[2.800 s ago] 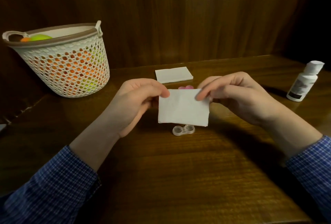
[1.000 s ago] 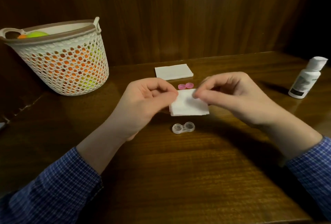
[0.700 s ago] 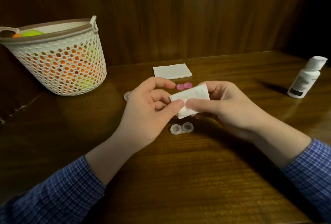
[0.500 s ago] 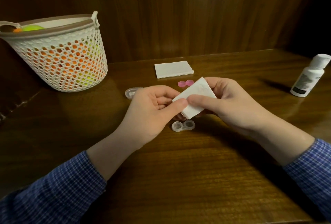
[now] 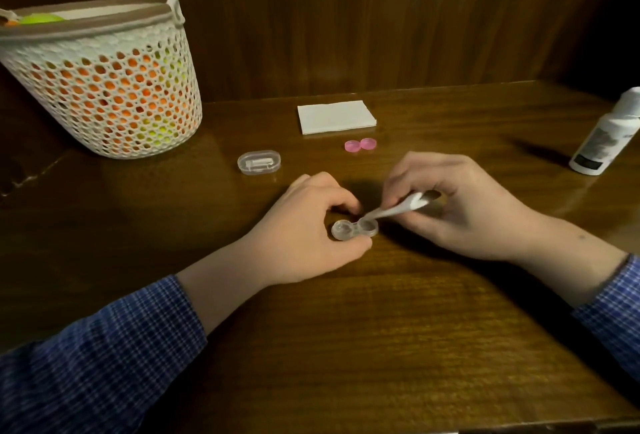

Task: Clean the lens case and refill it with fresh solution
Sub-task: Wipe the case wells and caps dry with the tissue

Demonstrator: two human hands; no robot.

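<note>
The clear two-well lens case (image 5: 354, 228) lies uncapped on the wooden table (image 5: 346, 347). My left hand (image 5: 304, 229) pinches it between thumb and fingers. My right hand (image 5: 460, 205) grips a folded white tissue (image 5: 398, 208), and the tissue's tip pokes into the case's right well. Two pink caps (image 5: 360, 145) lie side by side farther back. The white solution bottle (image 5: 606, 135) stands capped at the far right edge.
A stack of white tissues (image 5: 335, 117) lies near the back wall. A small clear oval box (image 5: 259, 162) sits left of the caps. A white mesh basket (image 5: 104, 80) with orange and green things stands at the back left.
The flat tissue was folded down between both hands. My left hand let go of it and took hold of the lens case; my right hand lowered the tissue's tip into the right well.
</note>
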